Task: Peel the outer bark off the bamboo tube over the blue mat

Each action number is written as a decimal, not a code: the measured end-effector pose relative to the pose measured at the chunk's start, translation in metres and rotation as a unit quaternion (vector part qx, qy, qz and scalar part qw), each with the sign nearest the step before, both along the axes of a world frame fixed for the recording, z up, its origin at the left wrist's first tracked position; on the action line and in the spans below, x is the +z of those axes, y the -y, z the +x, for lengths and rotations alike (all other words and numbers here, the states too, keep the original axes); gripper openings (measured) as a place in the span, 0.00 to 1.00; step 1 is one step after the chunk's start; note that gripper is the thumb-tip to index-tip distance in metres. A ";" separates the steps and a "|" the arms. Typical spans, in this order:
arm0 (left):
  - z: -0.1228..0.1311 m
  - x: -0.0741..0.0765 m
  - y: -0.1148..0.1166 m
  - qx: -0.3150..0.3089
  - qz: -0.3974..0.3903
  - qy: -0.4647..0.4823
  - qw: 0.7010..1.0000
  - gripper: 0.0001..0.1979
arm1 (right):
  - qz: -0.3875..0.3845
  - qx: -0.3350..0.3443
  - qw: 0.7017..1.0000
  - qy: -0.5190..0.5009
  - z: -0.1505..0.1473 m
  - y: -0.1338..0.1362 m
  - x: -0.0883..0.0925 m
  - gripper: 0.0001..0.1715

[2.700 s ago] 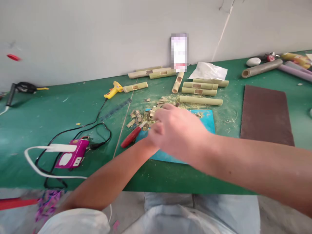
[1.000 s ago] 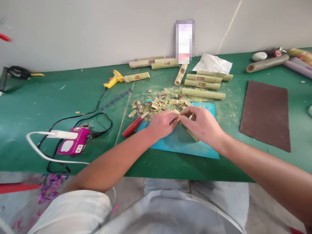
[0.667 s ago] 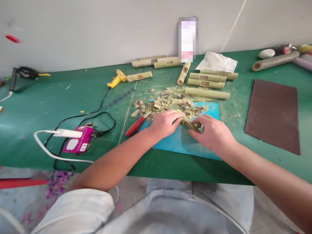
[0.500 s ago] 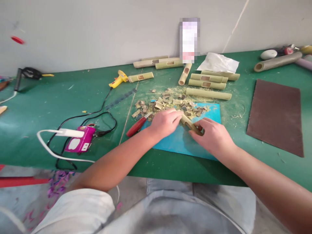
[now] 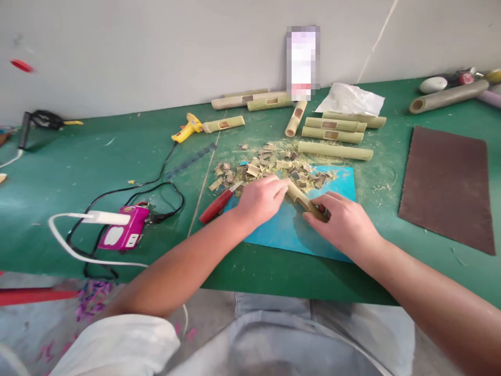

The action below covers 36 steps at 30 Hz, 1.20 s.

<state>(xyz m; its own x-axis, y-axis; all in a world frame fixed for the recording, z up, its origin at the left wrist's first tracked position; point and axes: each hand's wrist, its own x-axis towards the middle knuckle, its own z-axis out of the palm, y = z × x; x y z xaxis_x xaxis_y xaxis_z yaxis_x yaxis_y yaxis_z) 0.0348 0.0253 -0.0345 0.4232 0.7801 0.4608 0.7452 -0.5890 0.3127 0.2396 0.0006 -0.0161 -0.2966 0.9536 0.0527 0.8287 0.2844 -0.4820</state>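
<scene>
Right hand (image 5: 344,219), right of centre, is gripping a notched bamboo tube (image 5: 295,191), left hand (image 5: 263,197) pinching its upper end, apparently steadying it over the blue sheet (image 5: 279,230).

A glossy green flat-topped bench (image 5: 70,172) carries a thin blue rectangular sheet (image 5: 285,230). Clockwise around that sheet lie a straight pale-green bamboo tube (image 5: 334,151) at one o'clock, a dark-brown rectangular mat (image 5: 448,190) at three, a boxy magenta power socket (image 5: 125,234) at nine and a yellow pistol-shaped glue gun (image 5: 188,130) between ten and eleven. Curved brownish bamboo chips (image 5: 253,170) cover bench and sheet edge at eleven.
</scene>
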 end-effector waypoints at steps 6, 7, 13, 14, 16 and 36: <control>0.000 0.002 0.001 -0.003 -0.010 -0.002 1.000 0.13 | -0.003 0.001 1.000 -0.002 0.000 0.000 0.000 0.10; 0.000 0.002 0.001 0.002 -0.008 -0.001 1.000 0.13 | -0.006 0.001 1.000 -0.001 0.000 0.000 0.000 0.10; 0.000 0.002 0.002 -0.012 -0.002 -0.008 1.000 0.13 | -0.013 0.001 1.000 0.002 0.001 0.000 0.000 0.10; 0.000 0.002 0.002 0.002 0.004 -0.009 1.000 0.13 | -0.013 0.000 1.000 0.003 0.001 0.000 0.000 0.11; 0.001 0.002 0.004 -0.009 0.001 -0.013 1.000 0.13 | -0.014 0.001 1.000 0.011 0.001 0.001 0.001 0.10; 0.002 0.004 0.007 -0.025 0.015 -0.030 0.999 0.12 | 0.005 0.007 0.999 0.031 0.000 0.004 0.003 0.11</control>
